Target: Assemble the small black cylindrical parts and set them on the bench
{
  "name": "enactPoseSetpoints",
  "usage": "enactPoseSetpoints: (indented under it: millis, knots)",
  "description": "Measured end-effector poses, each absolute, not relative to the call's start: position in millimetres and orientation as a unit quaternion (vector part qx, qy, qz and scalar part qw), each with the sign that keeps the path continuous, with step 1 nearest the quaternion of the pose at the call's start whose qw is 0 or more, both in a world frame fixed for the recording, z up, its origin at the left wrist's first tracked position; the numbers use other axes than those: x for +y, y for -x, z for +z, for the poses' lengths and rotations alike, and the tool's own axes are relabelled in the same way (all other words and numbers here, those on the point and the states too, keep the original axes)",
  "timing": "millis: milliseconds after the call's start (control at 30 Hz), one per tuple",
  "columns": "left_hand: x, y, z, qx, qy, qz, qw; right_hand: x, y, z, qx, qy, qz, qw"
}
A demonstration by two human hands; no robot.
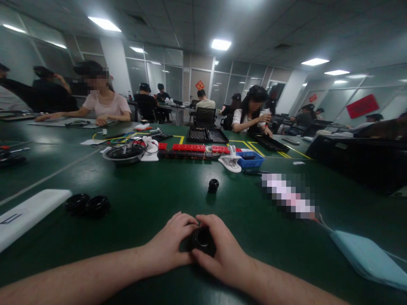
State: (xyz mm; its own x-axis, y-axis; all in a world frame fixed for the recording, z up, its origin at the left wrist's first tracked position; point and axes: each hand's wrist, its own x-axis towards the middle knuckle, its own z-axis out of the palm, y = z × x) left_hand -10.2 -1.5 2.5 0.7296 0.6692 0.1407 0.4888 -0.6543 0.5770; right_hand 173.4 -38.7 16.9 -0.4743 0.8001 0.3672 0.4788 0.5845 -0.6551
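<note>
Low in the middle of the head view, my left hand [174, 239] and my right hand [222, 250] curl round a glossy black ring-shaped part [201, 239] with a round hole in its top. The right thumb and fingers grip its near and right sides, while the left fingers close on it from the left. Some of its outline is hidden behind my fingers. Straight ahead, a smaller black ring-shaped piece [213, 185] sits apart on the green table [152, 190]. Two larger black rings [98, 206] lie side by side to the left.
A white box-like object [32, 214] lies at left, a light-blue pouch [370, 258] at right. Farther back are a metal bowl [122, 153], red strips [189, 147], a white clamp [231, 160] and a blue bin [250, 159]. Two people work across the table; others sit beyond.
</note>
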Motion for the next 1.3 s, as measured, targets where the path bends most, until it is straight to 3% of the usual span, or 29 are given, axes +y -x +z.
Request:
enactPoseSetpoints:
  millis: [167,400,567,767,867,933,1000,1133,1267,1300]
  knots:
    - [-3,10,4,0.327,-0.889,0.179,0.265,-41,-176,16,-0.833,0.335,0.234,0.373]
    - [-2,10,4,0.322,-0.892,0.180,0.261,-40,-176,16,-0.826,0.375,0.254,0.335]
    - [-2,9,3,0.326,-0.891,0.166,0.269,-42,-177,17,-0.825,0.361,0.245,0.360]
    - [0,10,0,0.325,-0.893,0.166,0.264,-41,-174,25,-0.841,0.400,0.208,0.298]
    - [-1,10,3,0.341,-0.888,0.149,0.271,-34,-211,56,-0.809,0.449,0.107,0.364]
    - [-1,11,4,0.353,-0.883,0.138,0.277,-27,-259,80,-0.696,0.563,0.044,0.443]
    - [0,13,4,0.361,-0.880,0.133,0.278,-19,-317,96,-0.564,0.686,0.020,0.458]
    - [1,14,-1,0.365,-0.880,0.127,0.275,-2,-405,91,-0.458,0.804,0.061,0.374]
    - [-1,13,-7,0.379,-0.873,0.160,0.260,15,-421,65,-0.493,0.823,0.106,0.263]
    - [-2,13,-8,0.383,-0.871,0.167,0.259,20,-419,60,-0.519,0.824,0.102,0.203]
